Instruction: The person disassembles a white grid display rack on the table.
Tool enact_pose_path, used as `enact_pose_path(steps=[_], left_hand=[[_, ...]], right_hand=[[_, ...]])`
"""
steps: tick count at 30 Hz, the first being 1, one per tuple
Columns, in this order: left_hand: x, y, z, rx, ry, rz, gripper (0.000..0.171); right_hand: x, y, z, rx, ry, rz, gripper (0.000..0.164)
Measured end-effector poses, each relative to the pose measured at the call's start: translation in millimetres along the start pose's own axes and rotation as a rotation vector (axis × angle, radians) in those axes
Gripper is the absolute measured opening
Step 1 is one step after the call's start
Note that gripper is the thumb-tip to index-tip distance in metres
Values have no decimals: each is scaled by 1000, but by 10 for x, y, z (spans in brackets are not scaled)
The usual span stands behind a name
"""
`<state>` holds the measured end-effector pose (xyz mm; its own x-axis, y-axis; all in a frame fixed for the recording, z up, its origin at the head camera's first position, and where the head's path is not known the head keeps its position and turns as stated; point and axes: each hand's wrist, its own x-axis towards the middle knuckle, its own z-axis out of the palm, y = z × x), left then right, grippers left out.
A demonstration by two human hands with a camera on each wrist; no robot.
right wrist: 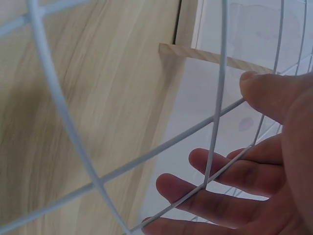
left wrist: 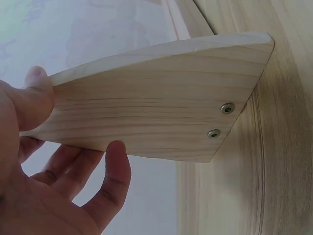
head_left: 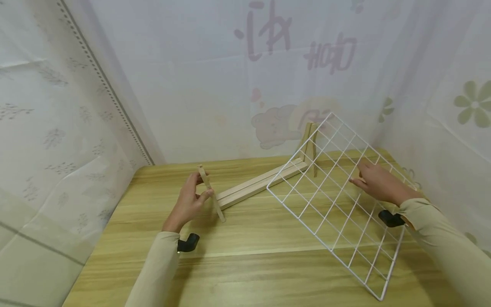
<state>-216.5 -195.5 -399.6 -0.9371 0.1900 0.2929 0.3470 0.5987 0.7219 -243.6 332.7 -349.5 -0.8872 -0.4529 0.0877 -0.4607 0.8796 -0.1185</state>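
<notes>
My left hand [head_left: 188, 200] holds the near-left end board [head_left: 215, 200] of a pale wooden stand. In the left wrist view the thumb lies over the end board [left wrist: 146, 93], fingers along its other edge; two metal bolts [left wrist: 227, 108] show near its base. Two parallel rails [head_left: 261, 182] run from there to a second upright end [head_left: 307, 145] at the back. A white wire grid panel [head_left: 314, 234] tilts over the table's right side, gripped by my right hand [head_left: 377, 183]. In the right wrist view, its fingers and thumb are around the wires [right wrist: 222, 49].
The wood-grain table [head_left: 245, 277] carries the stand. White printed curtains [head_left: 192, 85] close in the back and both sides. The grid panel overlaps the stand's far end in the head view. Black wrist cameras [head_left: 189, 243] sit under both sleeves.
</notes>
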Motion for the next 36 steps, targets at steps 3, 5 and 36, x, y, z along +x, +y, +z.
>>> enact_pose_path(steps=[3,5,36], left_hand=[[13,-7,-4,9,7,-2,55],[22,-11,-4,22,10,-3,55],[-84,51,-60,-16,36,-55,55]], right_hand=[[8,53,8,-14,-18,-6,27],[21,90,14,-19,-28,-8,26],[169,359,158,-63,-238,-84,24]])
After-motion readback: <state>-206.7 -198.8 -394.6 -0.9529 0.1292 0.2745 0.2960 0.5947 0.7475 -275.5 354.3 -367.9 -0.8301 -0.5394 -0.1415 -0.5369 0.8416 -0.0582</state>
